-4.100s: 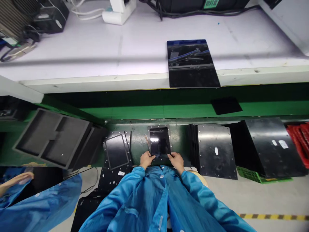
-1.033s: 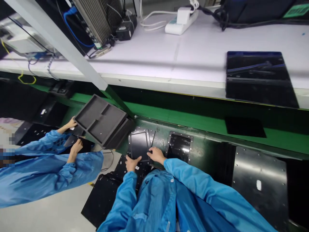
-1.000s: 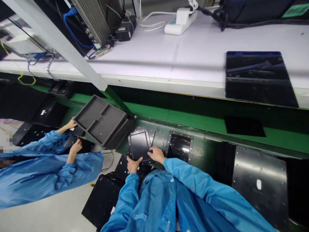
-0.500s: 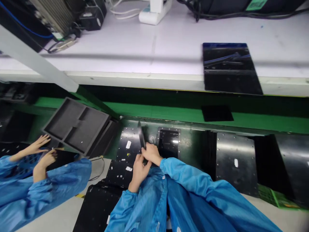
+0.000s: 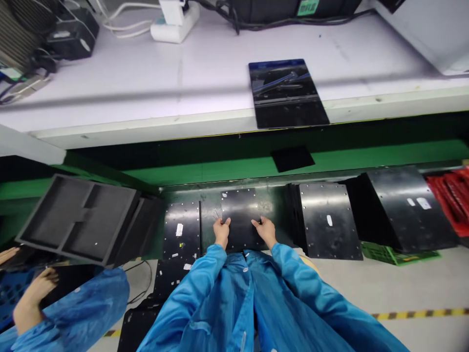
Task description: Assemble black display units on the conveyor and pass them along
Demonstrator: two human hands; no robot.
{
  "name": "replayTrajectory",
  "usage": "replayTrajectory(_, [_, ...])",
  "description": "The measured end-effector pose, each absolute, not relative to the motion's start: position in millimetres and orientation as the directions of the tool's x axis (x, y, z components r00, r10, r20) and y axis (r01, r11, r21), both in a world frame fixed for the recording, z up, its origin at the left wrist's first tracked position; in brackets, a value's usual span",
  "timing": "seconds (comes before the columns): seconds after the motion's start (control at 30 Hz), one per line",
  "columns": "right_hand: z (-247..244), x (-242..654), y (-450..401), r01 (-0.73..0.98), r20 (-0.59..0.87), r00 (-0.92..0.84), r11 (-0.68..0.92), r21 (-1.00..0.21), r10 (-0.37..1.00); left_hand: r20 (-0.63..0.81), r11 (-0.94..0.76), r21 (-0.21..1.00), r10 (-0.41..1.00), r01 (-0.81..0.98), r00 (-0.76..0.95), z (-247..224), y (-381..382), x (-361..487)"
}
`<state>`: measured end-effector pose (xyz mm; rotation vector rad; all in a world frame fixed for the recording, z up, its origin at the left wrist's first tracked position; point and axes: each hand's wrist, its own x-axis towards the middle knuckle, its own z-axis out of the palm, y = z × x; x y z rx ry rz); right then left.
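In front of my body is a black rectangular plate (image 5: pixel 241 210) with small light spots along its edges. My left hand (image 5: pixel 222 232) is closed on its left edge, the thumb lying on top. On the opposite edge, my right hand (image 5: pixel 266 231) grips it the same way. The fingers under the plate are hidden. To the left lie similar black plates (image 5: pixel 182 222) with white labels. A stack of dark plates (image 5: pixel 331 225) with a white sticker stands to the right of my right hand.
Dark divided trays (image 5: pixel 78 215) are stacked at left, beside a co-worker's hand (image 5: pixel 40 288). Above, a glossy black panel (image 5: pixel 289 95) overhangs the white shelf's edge (image 5: pixel 205 122). More plates (image 5: pixel 410 210), a green crate (image 5: pixel 399 254) and red items (image 5: pixel 452 200) are at right.
My hands have moved apart to opposite edges of a plate, which now faces up between them; before, they were together at an upright thin panel. The view has shifted to the right.
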<state>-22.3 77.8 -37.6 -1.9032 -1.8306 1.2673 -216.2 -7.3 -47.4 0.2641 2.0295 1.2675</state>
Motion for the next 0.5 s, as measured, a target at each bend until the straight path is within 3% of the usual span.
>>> replayTrajectory(0.07, [-41.9, -19.2, 74.6, 0.789, -0.418, -0.118, -0.171, -0.591, 0.901, -0.415, 0.599, 0.8, 0.531, -0.019, -0.739, -46.7, -8.4, -212.9])
replayTrajectory(0.2, [-46.3, -19.0, 77.5, 0.798, -0.317, -0.128, -0.093, -0.596, 0.94, -0.303, 0.752, 0.566, 0.572, 0.339, -0.762, -39.1, -8.5, -221.2])
replayTrajectory(0.3, [-49.4, -23.7, 89.3, 0.772, -0.352, -0.084, -0.163, -0.614, 0.932, -0.352, 0.784, 0.503, 0.569, 0.363, -0.743, -34.5, -3.6, -225.9])
replayTrajectory(0.5, [-46.2, -46.1, 102.5, 0.726, -0.534, -0.024, -0.352, -0.59, 0.845, -0.487, 0.796, 0.553, 0.547, 0.245, -0.681, -25.2, 7.6, -232.8])
